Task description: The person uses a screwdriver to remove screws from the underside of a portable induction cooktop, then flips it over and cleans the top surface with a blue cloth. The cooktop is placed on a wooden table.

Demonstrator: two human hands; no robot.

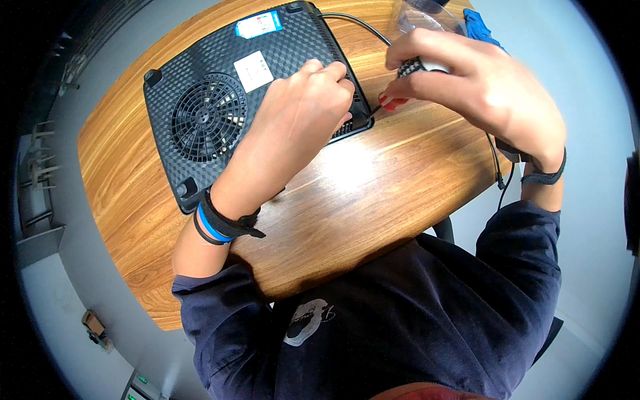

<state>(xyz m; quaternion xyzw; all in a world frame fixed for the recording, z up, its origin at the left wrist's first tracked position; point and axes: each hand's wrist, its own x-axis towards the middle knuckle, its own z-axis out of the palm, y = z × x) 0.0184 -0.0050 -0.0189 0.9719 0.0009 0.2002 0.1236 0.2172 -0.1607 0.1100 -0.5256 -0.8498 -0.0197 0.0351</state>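
Observation:
An induction cooker [207, 73] lies bottom up on the table, its black textured underside showing a round fan grille [209, 118], rubber feet and two labels. My left hand [303, 100] rests over its right part, fingers curled together near the slotted edge; what they pinch, if anything, is hidden. To the right of the cooker my right hand [480, 80] is raised above the table, its fingers curled round a white rounded thing with a black-and-white checkered part [411, 67]. A small red piece [393, 103] shows below those fingers; I cannot tell if it belongs to the held thing.
A black cord [357, 21] runs from the cooker's far edge toward my right hand. Behind that hand lie a clear plastic container or bag [417, 17] and a blue cloth-like thing [479, 27]. More thin black cable [499, 173] hangs over the wooden table's [373, 193] right edge.

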